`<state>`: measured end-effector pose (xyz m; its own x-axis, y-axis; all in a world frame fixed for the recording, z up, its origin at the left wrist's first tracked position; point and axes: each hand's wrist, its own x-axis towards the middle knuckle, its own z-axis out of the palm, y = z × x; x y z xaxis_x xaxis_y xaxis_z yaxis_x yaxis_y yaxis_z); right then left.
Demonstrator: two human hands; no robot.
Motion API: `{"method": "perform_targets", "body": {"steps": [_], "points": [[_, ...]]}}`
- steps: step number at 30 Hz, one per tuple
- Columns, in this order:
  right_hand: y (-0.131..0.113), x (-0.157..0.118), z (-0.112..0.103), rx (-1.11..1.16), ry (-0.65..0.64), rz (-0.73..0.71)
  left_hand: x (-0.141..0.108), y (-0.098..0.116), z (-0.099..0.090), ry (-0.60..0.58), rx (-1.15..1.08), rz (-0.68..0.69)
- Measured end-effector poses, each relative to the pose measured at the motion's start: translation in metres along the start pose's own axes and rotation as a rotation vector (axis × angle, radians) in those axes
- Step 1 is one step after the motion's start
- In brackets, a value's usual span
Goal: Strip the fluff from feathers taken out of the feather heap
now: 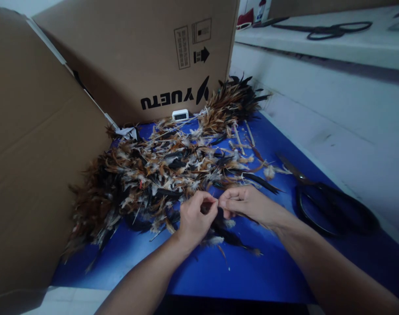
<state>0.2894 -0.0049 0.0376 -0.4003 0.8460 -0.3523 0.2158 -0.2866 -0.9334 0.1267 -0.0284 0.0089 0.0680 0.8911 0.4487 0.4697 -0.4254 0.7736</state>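
Brown, black and white feathers (173,164) lie in a loose heap over the blue table top (245,275). At the near edge of the heap my left hand (196,216) pinches thumb and forefinger together; what is between them is too small to make out. My right hand (243,203) meets it fingertip to fingertip, its fingers also closed, with a thin dark feather showing under the palm. Below both hands lies a black feather (234,239). A fuller bundle of brown and black feathers (232,103) rests at the back right.
Large black-handled scissors (330,203) lie to the right. Cardboard panels (127,52) stand at the left and back, with a small white digital device (180,115) at their foot. Another pair of scissors (330,30) lies on a white ledge (376,48) at the upper right.
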Motion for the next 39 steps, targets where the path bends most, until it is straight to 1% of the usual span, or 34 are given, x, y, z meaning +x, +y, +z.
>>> {"method": "perform_targets", "body": {"steps": [7, 15, 20, 25, 28, 33, 39], "points": [[0.000, 0.001, 0.002, -0.018, 0.051, -0.008, -0.001, 0.000, 0.001, -0.006, 0.031, 0.039], [0.003, 0.002, 0.002, 0.018, 0.072, -0.051, 0.000, 0.002, 0.000, 0.009, -0.056, -0.043], [-0.001, -0.001, 0.000, -0.024, 0.103, -0.083, 0.001, 0.003, 0.000, 0.005, -0.080, -0.069], [-0.005, -0.002, -0.001, -0.082, 0.125, -0.078, 0.001, 0.003, -0.001, 0.014, -0.118, -0.109], [-0.004, -0.003, -0.002, -0.104, 0.137, -0.110, 0.001, 0.001, -0.001, 0.007, -0.134, -0.129], [0.000, -0.004, -0.007, -0.163, 0.167, -0.099, 0.001, 0.001, -0.001, 0.011, -0.131, -0.149], [-0.001, -0.002, -0.010, -0.259, 0.184, -0.175, 0.003, 0.004, -0.003, 0.016, -0.136, -0.149]]}}
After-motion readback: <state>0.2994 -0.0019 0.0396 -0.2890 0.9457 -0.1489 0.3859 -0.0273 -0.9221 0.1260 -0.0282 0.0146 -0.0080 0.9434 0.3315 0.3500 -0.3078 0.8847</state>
